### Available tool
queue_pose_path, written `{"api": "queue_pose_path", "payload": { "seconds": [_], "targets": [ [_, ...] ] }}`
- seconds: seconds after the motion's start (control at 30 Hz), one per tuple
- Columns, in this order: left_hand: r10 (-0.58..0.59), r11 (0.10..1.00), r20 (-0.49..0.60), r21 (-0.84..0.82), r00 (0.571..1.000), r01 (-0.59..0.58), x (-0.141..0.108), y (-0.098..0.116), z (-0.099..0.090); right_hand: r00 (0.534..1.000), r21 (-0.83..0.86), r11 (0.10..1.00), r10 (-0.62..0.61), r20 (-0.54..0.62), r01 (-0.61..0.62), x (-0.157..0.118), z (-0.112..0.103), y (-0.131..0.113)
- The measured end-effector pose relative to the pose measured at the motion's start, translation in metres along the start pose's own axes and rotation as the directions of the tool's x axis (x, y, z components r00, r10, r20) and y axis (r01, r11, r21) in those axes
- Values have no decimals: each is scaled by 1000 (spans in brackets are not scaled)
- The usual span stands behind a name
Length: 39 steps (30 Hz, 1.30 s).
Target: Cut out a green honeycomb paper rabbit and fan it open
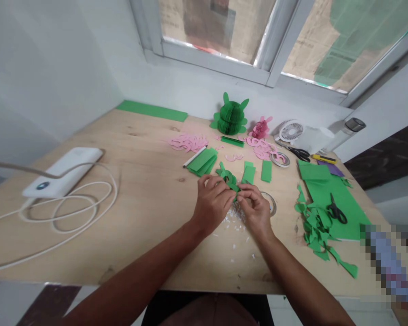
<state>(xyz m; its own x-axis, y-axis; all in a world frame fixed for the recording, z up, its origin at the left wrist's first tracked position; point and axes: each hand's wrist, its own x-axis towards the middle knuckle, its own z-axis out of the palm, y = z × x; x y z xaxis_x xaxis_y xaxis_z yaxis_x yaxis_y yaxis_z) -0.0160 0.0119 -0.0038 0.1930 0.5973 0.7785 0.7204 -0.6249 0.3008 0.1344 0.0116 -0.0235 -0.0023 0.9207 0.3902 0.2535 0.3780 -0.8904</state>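
My left hand and my right hand meet near the middle of the table, both closed with fingertips pinched on a small green paper piece. Fingers cover much of that piece, so its full shape is hidden. Curved green paper cut-outs lie just beyond my left fingers. Tiny white scraps are scattered on the wood beneath my hands. Partly behind my right hand lies a roll of tape. Folded green paper strips rest a little farther back.
Green and pink paper honeycomb figures stand by the wall, with pink cut-outs in front. At right are black scissors on green sheets, green offcuts, a yellow cutter and a small fan. A white power bank with looped cable sits left.
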Motion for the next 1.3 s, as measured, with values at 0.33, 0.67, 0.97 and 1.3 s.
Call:
{"api": "queue_pose_path", "payload": {
  "seconds": [0.33, 0.67, 0.97, 1.3],
  "targets": [
    [-116, 990, 1, -83, 993, 116, -1, 3, 2, 999, -49, 998, -40, -18, 39, -2, 1, -6],
    [-236, 956, 72, -163, 969, 245, -1, 1, 5, 997, 35, 996, 80, -21, -79, 0, 2, 0],
    [-250, 950, 103, -165, 963, 264, 0, -1, 3, 989, 127, 982, 142, -27, -138, 2, 1, 4],
    [-180, 973, 84, -130, 980, 190, 0, 0, 1, 992, 98, 989, 118, -38, -113, 1, 1, 2]
  ]
}}
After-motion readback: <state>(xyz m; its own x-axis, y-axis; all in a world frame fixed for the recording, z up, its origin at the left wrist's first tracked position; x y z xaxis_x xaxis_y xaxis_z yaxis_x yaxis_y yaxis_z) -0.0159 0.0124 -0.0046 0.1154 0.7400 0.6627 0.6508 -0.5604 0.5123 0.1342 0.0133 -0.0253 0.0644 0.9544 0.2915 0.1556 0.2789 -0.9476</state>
